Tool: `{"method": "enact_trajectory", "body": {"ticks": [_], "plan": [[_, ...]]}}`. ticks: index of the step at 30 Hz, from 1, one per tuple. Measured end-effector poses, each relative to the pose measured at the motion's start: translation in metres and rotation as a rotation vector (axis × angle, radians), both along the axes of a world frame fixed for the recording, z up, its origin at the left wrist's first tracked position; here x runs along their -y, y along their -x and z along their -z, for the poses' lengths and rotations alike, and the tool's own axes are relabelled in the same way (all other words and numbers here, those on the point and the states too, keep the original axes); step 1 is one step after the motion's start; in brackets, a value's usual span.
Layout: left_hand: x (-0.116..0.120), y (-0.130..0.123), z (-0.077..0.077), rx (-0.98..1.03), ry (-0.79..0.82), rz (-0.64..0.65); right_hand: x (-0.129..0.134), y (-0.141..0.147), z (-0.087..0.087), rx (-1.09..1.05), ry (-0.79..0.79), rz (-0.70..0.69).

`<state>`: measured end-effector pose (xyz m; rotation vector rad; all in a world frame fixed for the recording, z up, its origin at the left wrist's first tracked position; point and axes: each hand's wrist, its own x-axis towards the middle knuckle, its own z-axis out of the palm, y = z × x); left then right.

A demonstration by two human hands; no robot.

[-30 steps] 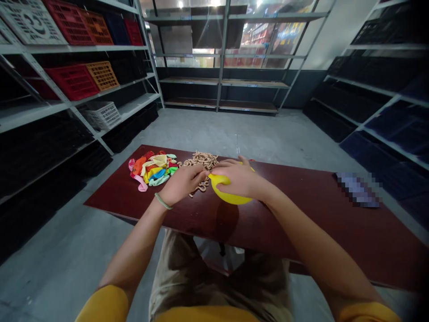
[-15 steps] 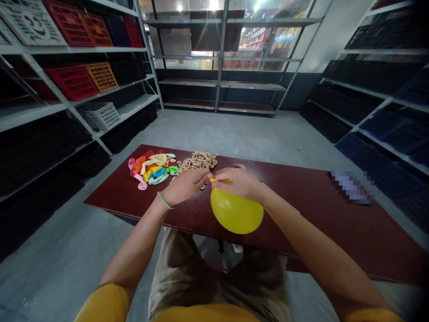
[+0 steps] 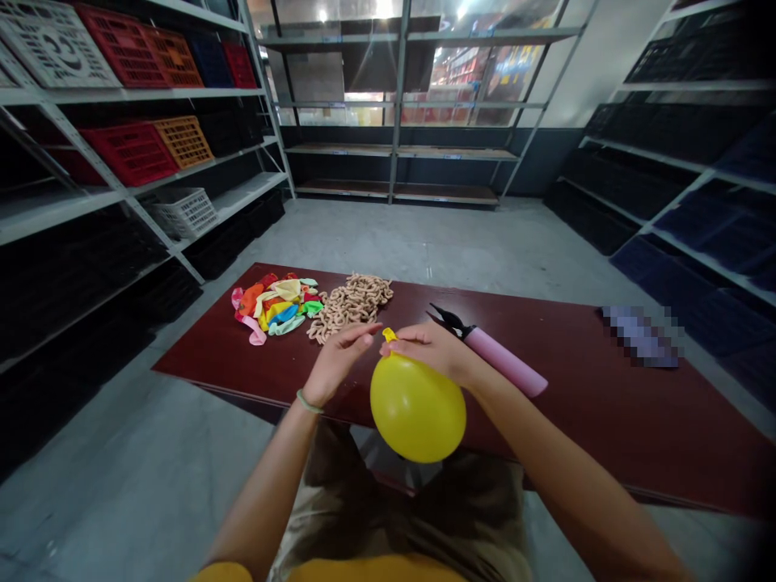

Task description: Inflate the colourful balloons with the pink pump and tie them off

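My right hand (image 3: 428,347) pinches the neck of an inflated yellow balloon (image 3: 418,408), whose mouth pokes up above the fingers. The balloon's round body hangs below that hand, over the table's front edge. Just left of the neck, my left hand (image 3: 340,362) is apart from the balloon, its fingers stretched out and nothing in them. Beyond my right hand lies a pink hand pump (image 3: 506,361) with a black handle and nozzle end, partly hidden by the hand.
On the dark red table (image 3: 606,404) lie a heap of uninflated coloured balloons (image 3: 279,307) and a pile of beige ring-like pieces (image 3: 355,303). A blurred purple item (image 3: 639,335) sits at the right. Shelves with crates (image 3: 130,153) line the left side.
My left hand has let go of the balloon's neck and moved left. The balloon has swung lower and slightly left, with my right hand still on it. The pink pump has come into view.
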<state>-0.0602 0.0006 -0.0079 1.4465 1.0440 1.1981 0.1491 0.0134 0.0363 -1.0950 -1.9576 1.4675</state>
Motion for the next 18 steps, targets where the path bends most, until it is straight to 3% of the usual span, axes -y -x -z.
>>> {"method": "enact_trajectory", "body": {"ticks": [5,11,15,18], "plan": [[0.01,-0.009,-0.002,0.152,0.039,0.175,0.004,0.0,0.005,-0.046,0.127,-0.063],[0.004,-0.007,-0.003,0.164,0.042,0.24,0.007,0.001,0.012,-0.09,0.258,-0.098],[0.007,0.001,-0.011,-0.021,-0.01,0.261,0.008,0.002,0.012,-0.069,0.259,-0.116],[0.014,0.009,-0.021,-0.267,-0.115,0.188,0.006,0.005,0.012,-0.034,0.258,-0.147]]}}
